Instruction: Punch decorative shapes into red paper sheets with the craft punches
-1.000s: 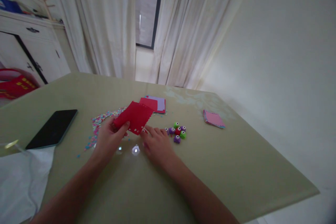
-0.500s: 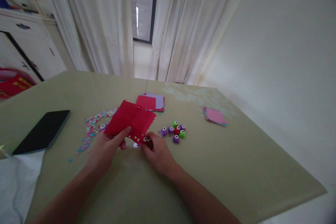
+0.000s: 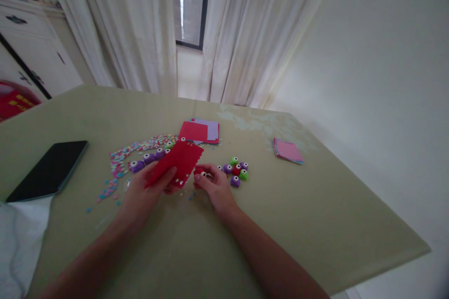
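Note:
My left hand pinches a red sheet of paper, thumb on top. Small cut-out shapes run along the paper's lower and right edges. Just right of it, my right hand is closed around a small red craft punch, partly hidden by the fingers. A narrow gap separates punch and paper. Beyond my right hand sits a cluster of purple, green and red craft punches. More purple punches lie in a row behind my left hand, partly covered by the paper.
Coloured paper confetti is scattered on the left of the table. Farther back lies a stack of red and lilac paper. A pink-topped paper pile is at right, a black tablet at left, above a white cloth.
The red punch has come away from the paper's edge and moved slightly right in my right hand. The paper is tilted differently, uncovering more punches and confetti behind it.

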